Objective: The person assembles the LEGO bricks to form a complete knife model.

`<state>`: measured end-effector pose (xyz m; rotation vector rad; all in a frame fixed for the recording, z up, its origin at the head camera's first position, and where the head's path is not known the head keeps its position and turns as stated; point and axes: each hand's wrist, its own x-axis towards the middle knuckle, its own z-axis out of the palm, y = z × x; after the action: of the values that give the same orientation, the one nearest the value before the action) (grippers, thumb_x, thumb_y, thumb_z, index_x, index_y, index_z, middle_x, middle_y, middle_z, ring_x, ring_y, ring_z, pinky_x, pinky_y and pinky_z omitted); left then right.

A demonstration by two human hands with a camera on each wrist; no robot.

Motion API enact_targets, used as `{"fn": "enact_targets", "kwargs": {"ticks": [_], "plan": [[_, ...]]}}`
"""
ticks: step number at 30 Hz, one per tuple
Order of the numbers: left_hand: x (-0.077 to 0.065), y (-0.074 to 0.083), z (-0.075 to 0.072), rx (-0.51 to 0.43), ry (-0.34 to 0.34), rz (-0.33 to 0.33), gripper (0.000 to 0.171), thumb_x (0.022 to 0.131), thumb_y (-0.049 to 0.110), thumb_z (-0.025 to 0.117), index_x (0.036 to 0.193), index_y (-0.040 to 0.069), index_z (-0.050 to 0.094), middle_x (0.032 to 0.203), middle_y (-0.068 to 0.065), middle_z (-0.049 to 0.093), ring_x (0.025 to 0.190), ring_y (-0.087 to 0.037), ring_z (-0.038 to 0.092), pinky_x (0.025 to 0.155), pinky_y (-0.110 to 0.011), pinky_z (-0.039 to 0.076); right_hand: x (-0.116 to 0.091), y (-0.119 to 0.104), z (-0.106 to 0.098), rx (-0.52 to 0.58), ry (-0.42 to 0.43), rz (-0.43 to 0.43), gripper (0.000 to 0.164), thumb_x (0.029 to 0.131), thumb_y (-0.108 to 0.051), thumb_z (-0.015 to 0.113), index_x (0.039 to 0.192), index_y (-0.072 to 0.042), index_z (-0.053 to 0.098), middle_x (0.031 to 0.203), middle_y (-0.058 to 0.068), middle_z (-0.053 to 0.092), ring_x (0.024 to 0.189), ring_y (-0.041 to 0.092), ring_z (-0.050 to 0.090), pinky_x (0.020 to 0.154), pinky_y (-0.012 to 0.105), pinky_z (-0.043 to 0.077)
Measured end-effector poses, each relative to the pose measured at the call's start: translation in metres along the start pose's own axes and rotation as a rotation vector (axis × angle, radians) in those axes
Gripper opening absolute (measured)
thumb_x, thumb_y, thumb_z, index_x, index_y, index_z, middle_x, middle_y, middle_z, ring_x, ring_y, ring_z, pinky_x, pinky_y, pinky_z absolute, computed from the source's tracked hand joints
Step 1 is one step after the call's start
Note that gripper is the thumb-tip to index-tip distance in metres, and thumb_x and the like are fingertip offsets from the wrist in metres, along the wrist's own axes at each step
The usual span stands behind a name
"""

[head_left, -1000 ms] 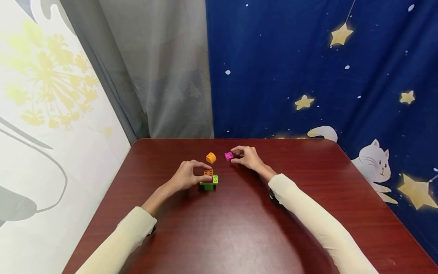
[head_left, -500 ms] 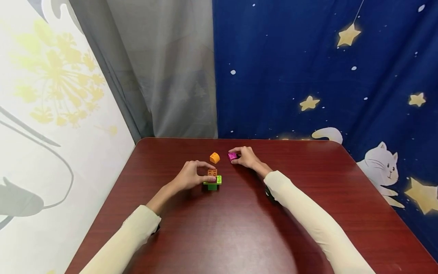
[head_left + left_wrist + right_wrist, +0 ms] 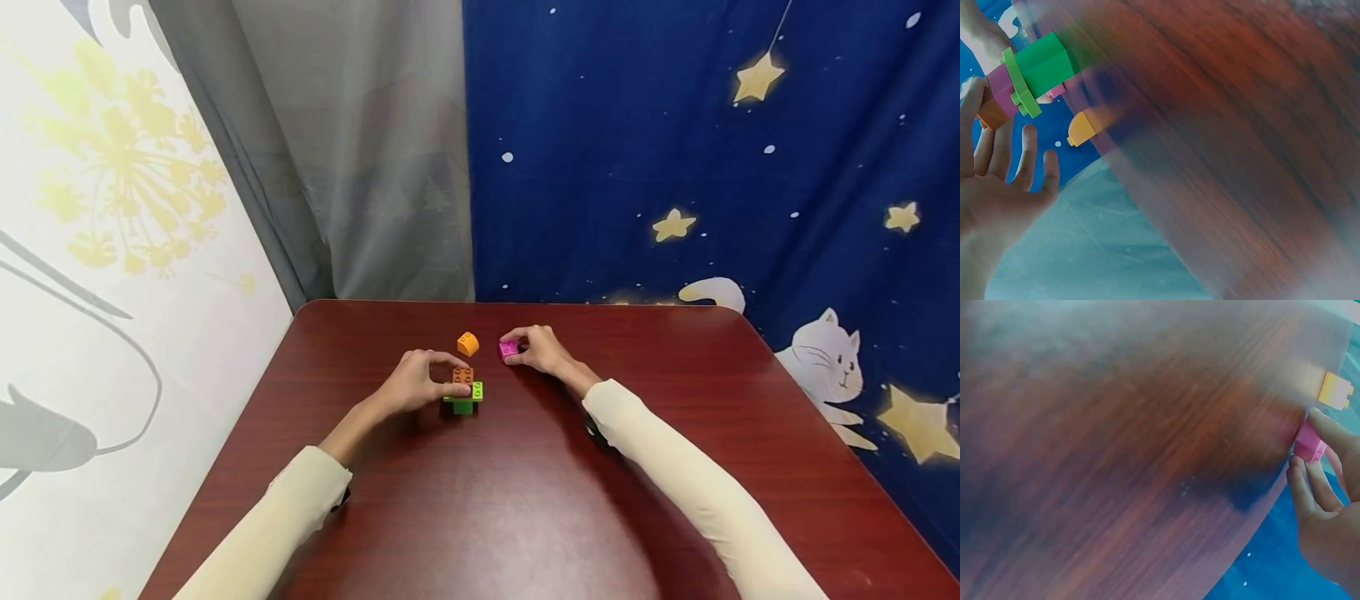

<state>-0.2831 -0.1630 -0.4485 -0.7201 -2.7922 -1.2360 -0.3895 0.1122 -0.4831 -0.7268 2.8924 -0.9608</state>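
Note:
My left hand point(image 3: 416, 383) pinches the upper part of a small stack of toy building bricks between thumb and fingers. An orange-brown brick point(image 3: 462, 376) tops the stack. The left wrist view shows a purple brick point(image 3: 1002, 90) under it, then a lime green plate point(image 3: 1019, 84) and a green block point(image 3: 1044, 65) at the bottom. To the right and farther back, my right hand point(image 3: 546, 350) grips a magenta brick point(image 3: 508, 350) between thumb and fingers; the right wrist view shows this brick point(image 3: 1310, 442) by the fingertips. Whether it is off the table I cannot tell.
An orange brick with a curved side point(image 3: 468, 343) lies behind the stack, left of the magenta brick. All this is on a dark red wooden table point(image 3: 510, 517). Grey and blue curtains point(image 3: 600, 167) hang behind the far edge, and a pale patterned panel point(image 3: 135, 333) borders the left.
My right hand's fingers have gone from standing beside the magenta brick to gripping it, and the brick has shifted slightly nearer. The left hand stays on the stack. The head view has shifted a little.

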Motion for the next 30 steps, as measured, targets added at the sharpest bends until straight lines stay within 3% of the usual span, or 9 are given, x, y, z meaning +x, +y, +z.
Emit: {"fn": "enact_targets", "kwargs": {"ticks": [8,16,23,30], "plan": [[-0.001,0.0,0.001,0.023,0.009,-0.005,0.039,0.079,0.039,0.092,0.11,0.019,0.08,0.099,0.006,0.076,0.095,-0.02,0.067,0.088,-0.043,0.056,-0.016,-0.005,-0.007,0.008,0.024,-0.054,0.039,0.082,-0.021,0.092,0.118,-0.014,0.08,0.115,0.009,0.076,0.102,0.022,0.068,0.09,0.036,0.057],[-0.001,-0.001,0.003,0.007,0.001,-0.009,0.041,0.077,0.039,0.093,0.109,0.017,0.08,0.098,0.002,0.077,0.096,-0.027,0.068,0.09,-0.049,0.055,-0.03,-0.016,-0.017,0.022,0.043,-0.089,0.04,0.081,-0.022,0.092,0.118,-0.013,0.08,0.113,0.008,0.077,0.099,0.024,0.07,0.087,0.038,0.058],[-0.001,-0.002,0.004,0.02,-0.002,-0.025,0.041,0.077,0.041,0.093,0.108,0.018,0.08,0.096,0.007,0.076,0.094,-0.018,0.067,0.089,-0.043,0.056,-0.037,-0.03,-0.023,0.048,0.029,-0.124,0.038,0.083,-0.021,0.091,0.118,-0.013,0.079,0.109,0.007,0.077,0.097,0.026,0.071,0.088,0.042,0.058],[0.0,-0.003,0.004,-0.004,-0.011,-0.028,0.043,0.077,0.041,0.093,0.108,0.015,0.079,0.1,-0.003,0.076,0.098,-0.032,0.068,0.089,-0.05,0.056,-0.039,-0.045,-0.029,0.075,0.026,-0.194,0.04,0.083,-0.021,0.091,0.118,-0.01,0.079,0.102,0.007,0.077,0.096,0.03,0.072,0.088,0.046,0.058]]}}
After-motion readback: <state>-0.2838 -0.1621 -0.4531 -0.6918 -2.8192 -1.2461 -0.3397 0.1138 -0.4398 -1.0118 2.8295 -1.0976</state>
